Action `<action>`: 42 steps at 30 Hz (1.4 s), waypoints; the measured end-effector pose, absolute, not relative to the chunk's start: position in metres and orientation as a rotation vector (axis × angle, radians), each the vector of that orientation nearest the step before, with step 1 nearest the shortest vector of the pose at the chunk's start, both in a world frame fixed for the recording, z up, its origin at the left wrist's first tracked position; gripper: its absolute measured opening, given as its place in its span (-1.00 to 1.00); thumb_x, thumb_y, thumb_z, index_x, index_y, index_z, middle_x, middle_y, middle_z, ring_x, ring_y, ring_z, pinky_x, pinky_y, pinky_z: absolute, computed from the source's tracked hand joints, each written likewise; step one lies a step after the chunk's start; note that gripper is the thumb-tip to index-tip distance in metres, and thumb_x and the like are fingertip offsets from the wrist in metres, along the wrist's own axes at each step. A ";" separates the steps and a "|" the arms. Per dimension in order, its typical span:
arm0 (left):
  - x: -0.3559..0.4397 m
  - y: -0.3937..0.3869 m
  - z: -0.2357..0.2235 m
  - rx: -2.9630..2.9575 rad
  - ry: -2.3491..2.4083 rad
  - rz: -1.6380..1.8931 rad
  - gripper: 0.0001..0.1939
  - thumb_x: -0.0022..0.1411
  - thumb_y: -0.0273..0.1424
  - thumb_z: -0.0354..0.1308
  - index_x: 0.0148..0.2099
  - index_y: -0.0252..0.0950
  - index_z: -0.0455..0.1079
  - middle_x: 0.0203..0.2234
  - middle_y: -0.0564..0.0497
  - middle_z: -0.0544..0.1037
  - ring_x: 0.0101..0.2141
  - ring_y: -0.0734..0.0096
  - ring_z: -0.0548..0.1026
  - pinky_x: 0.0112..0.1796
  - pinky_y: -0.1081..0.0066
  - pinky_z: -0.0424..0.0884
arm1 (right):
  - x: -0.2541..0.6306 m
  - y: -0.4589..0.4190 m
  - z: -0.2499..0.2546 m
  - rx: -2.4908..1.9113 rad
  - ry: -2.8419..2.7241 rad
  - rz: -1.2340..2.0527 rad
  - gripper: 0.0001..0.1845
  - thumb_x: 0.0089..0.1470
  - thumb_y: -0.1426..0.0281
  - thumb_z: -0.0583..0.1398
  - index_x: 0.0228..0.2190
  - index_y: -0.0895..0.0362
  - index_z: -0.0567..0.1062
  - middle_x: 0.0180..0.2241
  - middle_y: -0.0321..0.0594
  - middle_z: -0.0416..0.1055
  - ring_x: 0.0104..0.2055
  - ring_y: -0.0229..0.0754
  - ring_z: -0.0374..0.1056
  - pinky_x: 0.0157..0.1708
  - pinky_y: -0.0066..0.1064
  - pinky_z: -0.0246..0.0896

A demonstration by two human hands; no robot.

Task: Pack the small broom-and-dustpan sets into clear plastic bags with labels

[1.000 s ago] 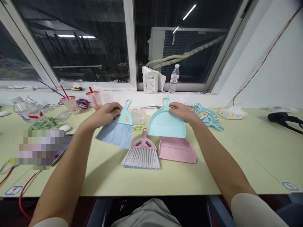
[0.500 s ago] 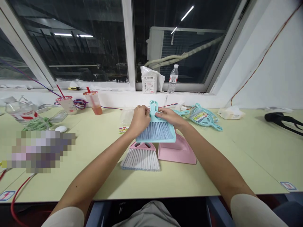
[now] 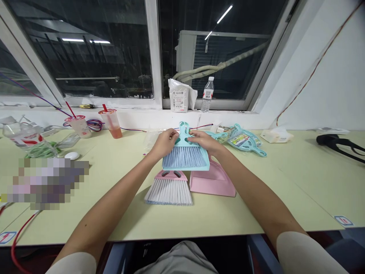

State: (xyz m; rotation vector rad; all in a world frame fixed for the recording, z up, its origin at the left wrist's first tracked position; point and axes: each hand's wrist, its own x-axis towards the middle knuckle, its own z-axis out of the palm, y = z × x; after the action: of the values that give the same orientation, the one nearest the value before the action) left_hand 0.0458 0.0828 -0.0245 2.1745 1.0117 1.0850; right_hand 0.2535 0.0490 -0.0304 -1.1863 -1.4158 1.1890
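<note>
A turquoise hand brush (image 3: 186, 156) with blue-grey bristles lies on a turquoise dustpan (image 3: 205, 166), both held above the table with their handles pointing away from me. My left hand (image 3: 165, 142) is closed on the left side of the pair, thumb at the brush's head. On the other side, my right hand (image 3: 205, 142) grips the pair with its fingertips near the brush's right hole. Fingers underneath are hidden. Below, on the table, rest a pink brush (image 3: 169, 190) with whitish bristles and a pink dustpan (image 3: 211, 183), its upper part covered by the turquoise set.
Packaged turquoise dustpan sets (image 3: 245, 140) lie at the back right, near a tissue pack (image 3: 276, 136). Two drink cups (image 3: 111, 123) with straws, a large bottle (image 3: 23, 133) and cables stand back left. A water bottle (image 3: 207, 95) is on the windowsill.
My left hand has shifted slightly left and down along the turquoise brush. The brush has moved a little to the left over the dustpan. The pink pieces stay in place.
</note>
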 end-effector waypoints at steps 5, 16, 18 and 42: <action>0.044 0.079 -0.025 2.214 1.113 1.288 -0.82 0.36 -0.38 0.01 -0.22 -0.26 0.43 -0.28 -0.04 0.62 -0.24 0.28 0.53 -0.18 0.34 0.37 | 0.258 0.055 -0.036 -1.120 -1.441 1.108 -0.54 -0.03 -0.03 0.35 -0.29 0.08 0.51 -0.28 -0.26 0.55 -0.19 -0.10 0.44 -0.19 -0.34 0.31; 0.037 0.058 0.006 2.364 1.160 1.246 -0.79 0.36 -0.47 -0.03 -0.28 -0.27 0.41 -0.37 -0.04 0.57 -0.30 0.26 0.49 -0.21 0.32 0.35 | 0.261 0.059 -0.036 -1.202 -1.324 0.999 -0.47 0.08 -0.09 0.27 -0.13 0.07 0.55 -0.15 -0.16 0.60 0.01 0.03 0.45 -0.04 -0.23 0.37; 0.047 0.051 0.001 2.438 1.163 1.234 -0.78 0.35 -0.52 -0.05 -0.27 -0.27 0.41 -0.30 -0.08 0.57 -0.24 0.22 0.50 -0.16 0.29 0.37 | 0.258 0.056 -0.034 -1.175 -1.308 1.025 -0.41 0.04 -0.15 0.29 -0.17 0.08 0.55 -0.21 -0.16 0.60 -0.05 0.03 0.47 -0.09 -0.23 0.38; 0.065 0.049 -0.029 2.452 1.273 1.562 -0.82 0.37 -0.41 0.11 0.00 -0.31 0.40 -0.03 -0.25 0.42 0.00 0.10 0.39 0.01 0.14 0.37 | 0.247 0.044 -0.028 -1.112 -1.637 0.813 -0.52 -0.01 -0.09 0.34 -0.35 0.06 0.48 -0.41 -0.27 0.42 -0.20 -0.08 0.35 -0.23 -0.33 0.27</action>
State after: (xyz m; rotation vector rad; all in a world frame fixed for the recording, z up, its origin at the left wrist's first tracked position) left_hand 0.0652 0.0488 -0.0294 2.4519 1.2729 1.5621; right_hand 0.2468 0.0439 -0.0280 -1.1123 -1.6374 0.8130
